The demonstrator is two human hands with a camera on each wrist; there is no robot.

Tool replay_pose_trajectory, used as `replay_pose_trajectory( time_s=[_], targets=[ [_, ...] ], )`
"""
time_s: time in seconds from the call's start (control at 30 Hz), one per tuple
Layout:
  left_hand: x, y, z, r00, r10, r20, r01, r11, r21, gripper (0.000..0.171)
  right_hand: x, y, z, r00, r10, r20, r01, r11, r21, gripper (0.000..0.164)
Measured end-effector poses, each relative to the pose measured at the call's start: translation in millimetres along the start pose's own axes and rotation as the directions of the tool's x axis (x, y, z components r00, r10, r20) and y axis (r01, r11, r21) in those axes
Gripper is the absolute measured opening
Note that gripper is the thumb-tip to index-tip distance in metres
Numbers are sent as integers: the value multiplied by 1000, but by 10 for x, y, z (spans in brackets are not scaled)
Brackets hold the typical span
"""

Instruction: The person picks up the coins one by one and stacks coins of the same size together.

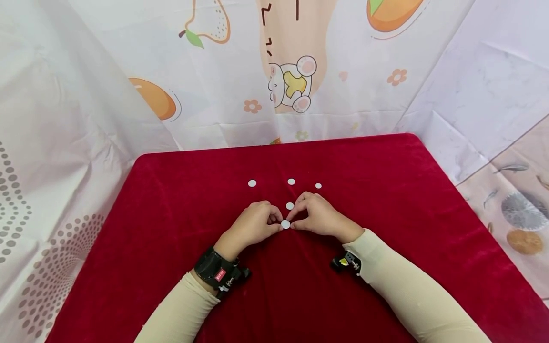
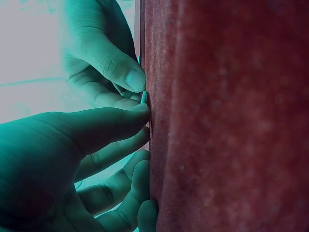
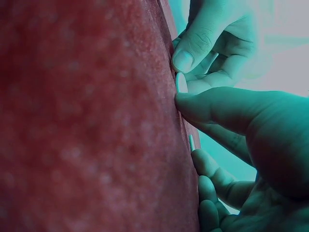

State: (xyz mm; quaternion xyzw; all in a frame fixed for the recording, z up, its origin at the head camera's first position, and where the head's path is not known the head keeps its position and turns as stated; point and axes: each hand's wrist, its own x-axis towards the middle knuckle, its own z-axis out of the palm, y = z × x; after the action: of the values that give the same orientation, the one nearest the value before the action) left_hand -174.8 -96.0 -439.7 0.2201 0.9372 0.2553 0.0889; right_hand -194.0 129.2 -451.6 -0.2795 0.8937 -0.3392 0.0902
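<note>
A small white round disc [image 1: 285, 224] lies on the red cloth, between the fingertips of both hands. From its left side, my left hand [image 1: 255, 224] holds the edge with thumb and index finger. My right hand [image 1: 320, 216] holds the opposite edge the same way, its index finger reaching along the far side. In the left wrist view the disc [image 2: 144, 97] shows as a thin sliver between the two thumbs. The right wrist view shows the disc [image 3: 181, 82] tilted toward the camera, close against the cloth. Just beyond it lies another white disc [image 1: 289, 206], near the right index finger.
Farther back on the red tablecloth [image 1: 193, 190] lie three more white discs in a loose row: a left one [image 1: 252, 183], a middle one [image 1: 291, 181] and a right one [image 1: 318, 186]. A printed curtain [image 1: 223, 95] hangs behind the table's far edge.
</note>
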Motion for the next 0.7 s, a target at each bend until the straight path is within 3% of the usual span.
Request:
replay_pose_trajectory(
  time_s=[0.7],
  targets=[
    [12, -15, -1, 1000, 3, 3, -3, 1000, -3, 9, 11, 16, -1, 1000, 2, -3, -2, 1000, 0, 18]
  ],
)
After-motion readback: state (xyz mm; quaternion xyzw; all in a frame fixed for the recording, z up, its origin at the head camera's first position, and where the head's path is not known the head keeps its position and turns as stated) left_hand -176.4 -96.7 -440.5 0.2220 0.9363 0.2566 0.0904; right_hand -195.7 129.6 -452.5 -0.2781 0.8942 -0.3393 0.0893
